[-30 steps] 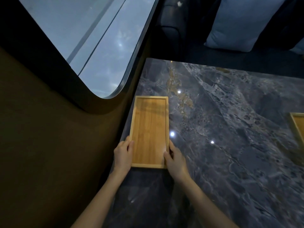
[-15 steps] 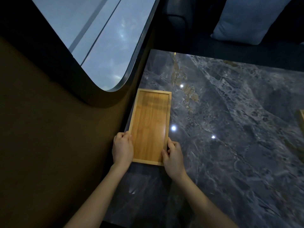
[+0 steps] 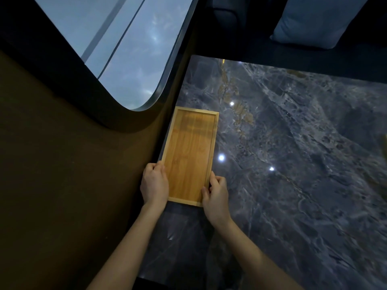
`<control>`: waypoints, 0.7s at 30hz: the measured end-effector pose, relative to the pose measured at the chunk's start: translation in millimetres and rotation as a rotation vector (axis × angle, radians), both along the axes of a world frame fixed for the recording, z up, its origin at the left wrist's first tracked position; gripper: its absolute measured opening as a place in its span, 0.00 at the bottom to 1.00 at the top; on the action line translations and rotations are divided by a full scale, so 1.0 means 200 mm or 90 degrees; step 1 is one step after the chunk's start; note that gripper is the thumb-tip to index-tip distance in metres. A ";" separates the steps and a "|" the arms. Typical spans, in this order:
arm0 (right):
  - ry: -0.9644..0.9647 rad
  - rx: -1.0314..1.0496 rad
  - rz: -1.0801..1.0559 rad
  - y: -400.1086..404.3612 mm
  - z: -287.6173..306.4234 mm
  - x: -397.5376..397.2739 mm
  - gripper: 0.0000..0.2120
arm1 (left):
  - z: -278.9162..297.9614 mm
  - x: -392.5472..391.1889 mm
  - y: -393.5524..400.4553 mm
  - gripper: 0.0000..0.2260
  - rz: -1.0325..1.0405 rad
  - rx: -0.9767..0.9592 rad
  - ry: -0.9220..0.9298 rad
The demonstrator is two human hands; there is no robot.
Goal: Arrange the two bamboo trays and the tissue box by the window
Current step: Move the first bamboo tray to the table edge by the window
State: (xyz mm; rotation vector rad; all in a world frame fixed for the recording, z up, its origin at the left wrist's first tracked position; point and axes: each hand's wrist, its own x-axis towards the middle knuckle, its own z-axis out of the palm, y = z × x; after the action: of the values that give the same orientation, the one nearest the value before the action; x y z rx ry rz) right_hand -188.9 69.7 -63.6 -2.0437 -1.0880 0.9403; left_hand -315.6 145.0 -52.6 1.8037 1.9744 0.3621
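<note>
first bamboo tray [image 3: 189,155] set on tabletop [image 3: 293,164] beside window [image 3: 117,49], left hand [image 3: 154,183] and right hand [image 3: 216,193] gripping its near corners; second tray, tissue box unplaced.

- Left hand [image 3: 154,183] and right hand [image 3: 215,193] are gripping the near corners of a bamboo tray [image 3: 190,153].
- Tray is lying on the marble table [image 3: 293,164] beside the window [image 3: 117,49].

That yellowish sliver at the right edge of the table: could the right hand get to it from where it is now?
Probably yes. The right hand holds the bamboo tray, and bare table lies between it and the sliver, though it looks a long stretch.
</note>
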 end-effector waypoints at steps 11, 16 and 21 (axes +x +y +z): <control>-0.035 0.033 0.027 0.02 0.00 0.00 0.25 | 0.03 0.01 0.07 0.13 -0.032 -0.036 0.125; -0.028 0.032 0.027 0.03 0.00 0.01 0.24 | 0.03 0.03 0.08 0.13 -0.005 -0.039 0.124; -0.016 0.034 0.029 0.02 -0.01 0.01 0.23 | 0.03 0.04 0.07 0.14 0.022 -0.021 0.102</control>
State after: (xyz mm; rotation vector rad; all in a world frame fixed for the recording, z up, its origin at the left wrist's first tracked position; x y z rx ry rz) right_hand -186.7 73.3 -65.2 -2.0007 -1.1655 0.9011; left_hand -308.4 159.3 -46.0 1.8296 2.1093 0.1998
